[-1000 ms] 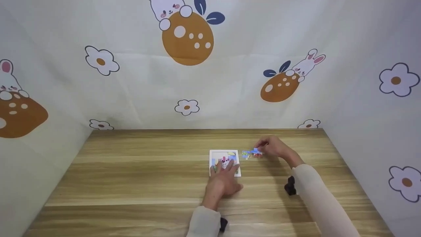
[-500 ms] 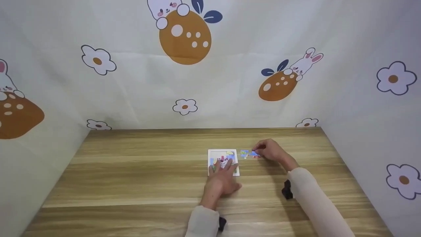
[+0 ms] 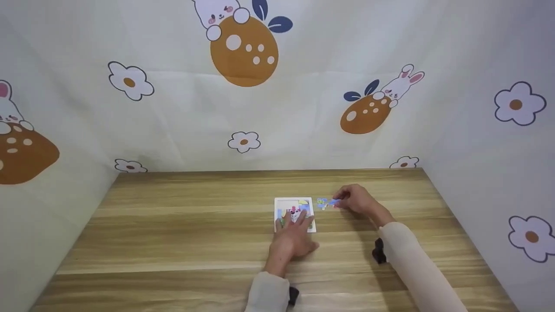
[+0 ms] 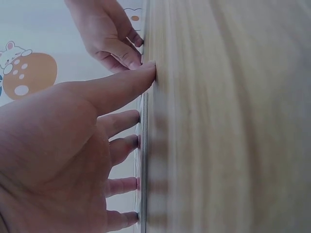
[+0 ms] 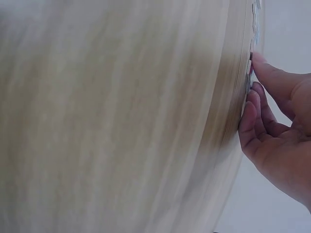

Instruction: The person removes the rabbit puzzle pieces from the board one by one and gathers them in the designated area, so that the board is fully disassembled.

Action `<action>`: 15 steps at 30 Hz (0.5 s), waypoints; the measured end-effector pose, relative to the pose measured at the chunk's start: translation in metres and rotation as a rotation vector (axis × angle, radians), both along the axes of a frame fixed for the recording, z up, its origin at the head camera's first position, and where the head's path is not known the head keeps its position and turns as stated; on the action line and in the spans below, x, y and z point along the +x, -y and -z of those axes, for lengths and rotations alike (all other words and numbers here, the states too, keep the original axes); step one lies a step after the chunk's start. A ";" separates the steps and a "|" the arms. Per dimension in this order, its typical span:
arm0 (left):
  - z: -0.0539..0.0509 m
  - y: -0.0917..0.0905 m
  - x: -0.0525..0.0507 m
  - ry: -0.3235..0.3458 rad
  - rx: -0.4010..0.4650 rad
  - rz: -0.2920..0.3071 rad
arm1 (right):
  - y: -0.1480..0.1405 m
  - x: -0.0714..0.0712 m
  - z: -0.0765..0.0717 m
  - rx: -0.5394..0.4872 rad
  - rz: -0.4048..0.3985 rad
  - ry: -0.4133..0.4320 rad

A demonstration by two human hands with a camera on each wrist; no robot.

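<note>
My left hand [image 3: 291,240] rests with spread, straight fingers on a white-framed picture puzzle [image 3: 276,208], whose upper left part shows a pale bare patch. The left wrist view shows those fingertips [image 4: 130,141] pressing the thin board's face while the thumb touches the wooden table. To the puzzle's right lie small colourful jigsaw pieces [image 3: 321,203], several of them blue. There my right hand [image 3: 356,200] pinches a jigsaw piece [image 5: 250,70] between thumb and curled fingers, down at tabletop level. Its fingers hide most of that piece.
The wood-grain table [image 3: 173,229] runs back to a pale curtain [image 3: 182,108] printed with rabbits and flowers. More of this cloth hangs at both sides. A dark device [image 3: 379,251] is worn under the right wrist, another [image 3: 293,296] at the left.
My right hand has lowered a blue jigsaw piece from slightly raised to table level beside the other pieces. The left hand has stayed on the puzzle. The head view has shifted slightly.
</note>
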State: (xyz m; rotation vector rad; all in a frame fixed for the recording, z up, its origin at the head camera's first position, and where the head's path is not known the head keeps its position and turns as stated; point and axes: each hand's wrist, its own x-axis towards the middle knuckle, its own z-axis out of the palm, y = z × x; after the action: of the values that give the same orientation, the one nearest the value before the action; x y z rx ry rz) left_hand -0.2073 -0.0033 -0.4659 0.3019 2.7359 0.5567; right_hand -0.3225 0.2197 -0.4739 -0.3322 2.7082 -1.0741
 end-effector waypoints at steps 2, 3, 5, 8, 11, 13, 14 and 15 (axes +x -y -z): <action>0.000 0.000 0.000 0.006 -0.002 0.006 | 0.002 0.000 -0.002 0.008 0.011 0.013; 0.000 0.001 0.000 0.009 -0.001 0.010 | 0.003 0.001 -0.002 0.013 0.015 0.015; 0.000 0.002 0.001 0.015 0.004 0.016 | 0.006 0.001 -0.004 0.018 0.009 0.013; 0.000 0.005 0.000 0.031 0.028 0.027 | 0.012 0.001 -0.007 0.004 -0.010 0.006; 0.000 0.010 -0.001 0.049 0.072 0.041 | 0.020 0.001 -0.010 -0.008 -0.037 -0.019; 0.000 0.013 -0.002 0.052 0.095 0.053 | 0.027 0.001 -0.013 -0.018 -0.049 -0.026; 0.001 0.014 -0.003 0.049 0.104 0.059 | 0.030 0.001 -0.014 -0.025 -0.058 -0.032; 0.002 0.016 -0.003 0.046 0.113 0.064 | 0.034 0.001 -0.015 -0.027 -0.067 -0.042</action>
State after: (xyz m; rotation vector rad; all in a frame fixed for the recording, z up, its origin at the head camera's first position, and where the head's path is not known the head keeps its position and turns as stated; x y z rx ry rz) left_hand -0.2107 -0.0193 -0.4676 0.3975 2.6451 0.6934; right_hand -0.3214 0.1858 -0.4593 -0.4524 2.7000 -1.0984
